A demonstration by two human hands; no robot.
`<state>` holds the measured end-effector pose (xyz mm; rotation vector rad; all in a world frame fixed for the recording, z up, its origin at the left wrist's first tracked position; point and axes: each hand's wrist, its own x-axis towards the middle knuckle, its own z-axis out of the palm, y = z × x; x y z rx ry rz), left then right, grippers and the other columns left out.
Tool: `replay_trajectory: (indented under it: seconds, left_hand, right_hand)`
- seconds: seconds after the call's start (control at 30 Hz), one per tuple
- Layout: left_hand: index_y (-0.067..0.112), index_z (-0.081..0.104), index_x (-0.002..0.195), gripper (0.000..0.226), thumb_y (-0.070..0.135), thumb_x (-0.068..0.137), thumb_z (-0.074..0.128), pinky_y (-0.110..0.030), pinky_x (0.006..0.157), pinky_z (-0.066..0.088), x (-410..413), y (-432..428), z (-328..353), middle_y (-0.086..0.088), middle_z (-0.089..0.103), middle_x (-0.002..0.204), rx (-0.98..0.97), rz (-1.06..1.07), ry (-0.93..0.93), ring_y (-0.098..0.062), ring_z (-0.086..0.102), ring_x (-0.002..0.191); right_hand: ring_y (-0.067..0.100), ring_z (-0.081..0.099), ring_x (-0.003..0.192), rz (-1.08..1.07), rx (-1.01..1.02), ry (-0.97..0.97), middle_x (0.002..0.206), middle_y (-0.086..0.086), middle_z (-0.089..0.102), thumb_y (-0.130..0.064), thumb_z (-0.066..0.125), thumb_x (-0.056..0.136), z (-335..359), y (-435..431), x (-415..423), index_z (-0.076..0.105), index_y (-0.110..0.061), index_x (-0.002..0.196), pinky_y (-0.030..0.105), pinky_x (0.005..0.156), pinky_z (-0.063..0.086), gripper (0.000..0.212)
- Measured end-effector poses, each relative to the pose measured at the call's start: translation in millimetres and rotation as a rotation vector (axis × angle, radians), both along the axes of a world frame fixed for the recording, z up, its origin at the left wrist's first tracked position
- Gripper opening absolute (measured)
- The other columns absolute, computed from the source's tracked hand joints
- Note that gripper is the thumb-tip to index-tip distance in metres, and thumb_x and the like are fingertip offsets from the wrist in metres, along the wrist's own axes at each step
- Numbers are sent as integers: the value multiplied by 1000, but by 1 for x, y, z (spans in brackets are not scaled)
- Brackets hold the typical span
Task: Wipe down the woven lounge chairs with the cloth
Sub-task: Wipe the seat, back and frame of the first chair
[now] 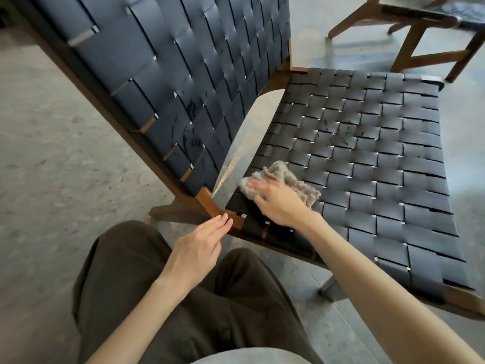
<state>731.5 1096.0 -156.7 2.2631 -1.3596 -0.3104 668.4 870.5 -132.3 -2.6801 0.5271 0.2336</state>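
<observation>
A lounge chair with dark blue woven straps and a brown wooden frame fills the view; its seat [367, 164] lies to the right and its backrest [183, 82] rises at the left. Dark smudges mark both the seat centre and the lower backrest. A grey-beige cloth [286, 179] lies on the rear corner of the seat, pressed flat under my right hand [278, 203]. My left hand [199, 248] hovers with fingers straight and together, its fingertips at the wooden frame corner [210, 203], holding nothing.
A second wooden chair [420, 30] stands at the top right, behind the seat. Grey concrete floor [52, 153] surrounds the chair. My legs in dark trousers [183, 311] are bent close to the chair's near corner.
</observation>
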Motion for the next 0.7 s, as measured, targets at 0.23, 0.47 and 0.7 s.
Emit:
replay_trajectory:
  seconds: [0.23, 0.47, 0.7]
  left_hand:
    - [20, 55, 133, 45, 9, 90, 62, -17, 97, 35, -4, -3, 0, 5, 54, 137, -20, 72, 14, -6, 47, 128]
    - [22, 49, 138, 44, 12, 95, 55, -14, 101, 28, -5, -4, 1, 8, 47, 143, -44, 71, 44, -3, 38, 134]
    - [22, 49, 138, 44, 14, 95, 55, -19, 101, 35, -5, -2, 0, 7, 47, 144, -43, 71, 45, -4, 39, 135]
  right_hand:
    - [-3, 27, 139, 201, 3, -26, 148, -22, 36, -30, 36, 96, 36, 41, -63, 44, -34, 142, 12, 106, 24, 47]
    - [2, 16, 144, 126, -5, -77, 152, -12, 34, -27, 42, 98, 15, 33, -41, 41, -27, 145, 23, 116, 17, 46]
    - [6, 30, 141, 91, -54, -115, 147, -10, 43, -27, 47, 98, 16, 45, -35, 48, -25, 141, 29, 111, 36, 43]
